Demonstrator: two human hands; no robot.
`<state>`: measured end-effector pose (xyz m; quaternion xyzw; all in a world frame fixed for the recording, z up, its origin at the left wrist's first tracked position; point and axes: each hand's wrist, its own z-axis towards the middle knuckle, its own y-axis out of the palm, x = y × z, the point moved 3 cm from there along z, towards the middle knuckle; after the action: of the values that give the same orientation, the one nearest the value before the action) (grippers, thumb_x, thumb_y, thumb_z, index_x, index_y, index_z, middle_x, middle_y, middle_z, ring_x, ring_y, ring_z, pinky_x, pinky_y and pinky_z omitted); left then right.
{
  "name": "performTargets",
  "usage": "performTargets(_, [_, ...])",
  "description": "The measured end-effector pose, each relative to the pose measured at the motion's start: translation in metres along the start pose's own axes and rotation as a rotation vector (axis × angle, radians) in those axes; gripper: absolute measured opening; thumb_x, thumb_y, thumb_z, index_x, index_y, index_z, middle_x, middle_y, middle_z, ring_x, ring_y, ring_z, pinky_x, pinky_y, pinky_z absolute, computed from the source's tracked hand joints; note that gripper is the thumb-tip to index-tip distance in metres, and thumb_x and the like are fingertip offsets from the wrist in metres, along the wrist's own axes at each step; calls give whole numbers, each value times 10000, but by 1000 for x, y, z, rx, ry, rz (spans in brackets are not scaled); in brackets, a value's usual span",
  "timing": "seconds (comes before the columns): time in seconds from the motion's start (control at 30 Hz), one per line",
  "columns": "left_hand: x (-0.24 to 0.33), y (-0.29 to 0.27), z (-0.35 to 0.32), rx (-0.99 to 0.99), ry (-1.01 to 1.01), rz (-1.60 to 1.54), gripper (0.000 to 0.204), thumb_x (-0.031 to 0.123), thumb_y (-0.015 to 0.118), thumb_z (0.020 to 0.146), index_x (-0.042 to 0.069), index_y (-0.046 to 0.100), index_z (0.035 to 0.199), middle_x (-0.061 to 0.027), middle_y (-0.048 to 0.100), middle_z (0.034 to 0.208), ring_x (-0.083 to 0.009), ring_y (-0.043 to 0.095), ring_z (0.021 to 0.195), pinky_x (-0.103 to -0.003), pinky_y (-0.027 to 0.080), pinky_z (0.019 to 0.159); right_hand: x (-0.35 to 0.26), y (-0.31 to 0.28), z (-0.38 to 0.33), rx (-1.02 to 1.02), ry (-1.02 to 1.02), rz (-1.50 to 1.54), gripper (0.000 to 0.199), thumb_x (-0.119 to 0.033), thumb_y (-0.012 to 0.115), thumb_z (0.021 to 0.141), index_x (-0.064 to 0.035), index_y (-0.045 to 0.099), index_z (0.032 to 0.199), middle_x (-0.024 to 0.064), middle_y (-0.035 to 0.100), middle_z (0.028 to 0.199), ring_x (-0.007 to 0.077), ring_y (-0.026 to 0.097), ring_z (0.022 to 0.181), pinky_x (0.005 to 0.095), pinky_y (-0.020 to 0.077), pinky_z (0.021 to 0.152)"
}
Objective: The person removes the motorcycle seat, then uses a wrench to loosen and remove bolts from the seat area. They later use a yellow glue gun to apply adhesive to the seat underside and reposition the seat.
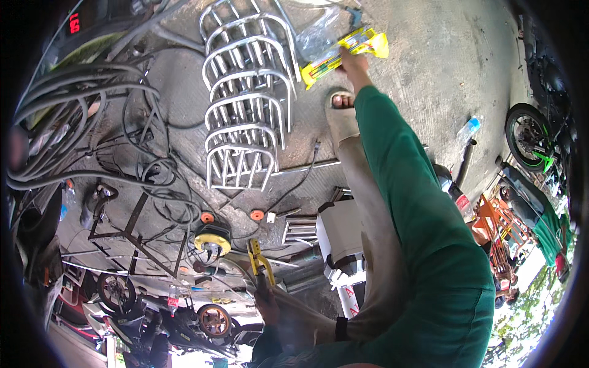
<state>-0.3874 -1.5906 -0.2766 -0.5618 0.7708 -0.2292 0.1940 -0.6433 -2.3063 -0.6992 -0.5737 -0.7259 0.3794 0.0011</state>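
Note:
My right arm, in a green sleeve, stretches far forward. My right hand [354, 64] is closed on a long yellow printed packet [325, 66] lying low over the concrete; some of its fingers are hidden. Crumpled clear plastic [318, 38] lies beside the packet. Lower left of my knees, my left hand [266, 306] wraps round the dark handle of a yellow-jawed clamp tool that looks like a welding electrode holder [260, 264]. Between the two hands, a row of bent shiny metal tube frames [248, 92] rests on the floor, touched by neither hand.
Thick dark cables [86, 86] coil at the left, near a machine with a red display [74, 23]. A yellow-and-black round tool [212, 240], a white carton [340, 230] and an angle-iron frame [132, 236] lie nearby. A bottle [469, 127] and a motorcycle wheel [526, 138] are at right.

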Motion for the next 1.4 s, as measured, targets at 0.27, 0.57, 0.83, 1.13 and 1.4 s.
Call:
performTargets(0.27, [69,-26,39,3,161,-134,463,324,665,993,-25,529,1265,-248,646,1083,-455,627,976,-524,476,848,-97,-78,13,368,-464,-520,455,-461,576,963,-47,697,1112,251,712,1184,414,693,1099,500,561,939])
performTargets(0.57, [105,-24,56,114,143,-206,415,281,685,979,-27,533,1213,-263,641,1012,-459,618,918,-522,472,801,-116,-75,81,158,-196,-743,548,-495,587,941,-81,709,1279,149,677,1351,335,617,1292,511,441,1093])
performTargets(0.83, [99,-11,65,54,241,-194,304,172,669,968,-38,540,1145,-256,651,962,-413,649,864,-495,497,765,-138,-136,156,391,-127,-446,446,-360,620,931,-39,727,1222,188,702,1287,334,686,1182,402,544,977])
performTargets(1.13, [114,-21,64,107,247,-181,432,286,694,978,4,533,1263,-255,678,977,-470,670,906,-530,507,768,-244,-273,32,706,-815,471,329,-279,460,1108,39,523,1165,186,655,1098,280,620,1018,433,504,909])
performTargets(1.4, [131,-132,-27,259,653,-433,458,117,776,868,-33,574,1250,-261,517,1393,-454,510,1298,-487,443,1080,-103,-186,-456,-242,-985,-520,123,-107,468,1057,-13,547,1064,256,674,957,448,692,938,499,530,730])
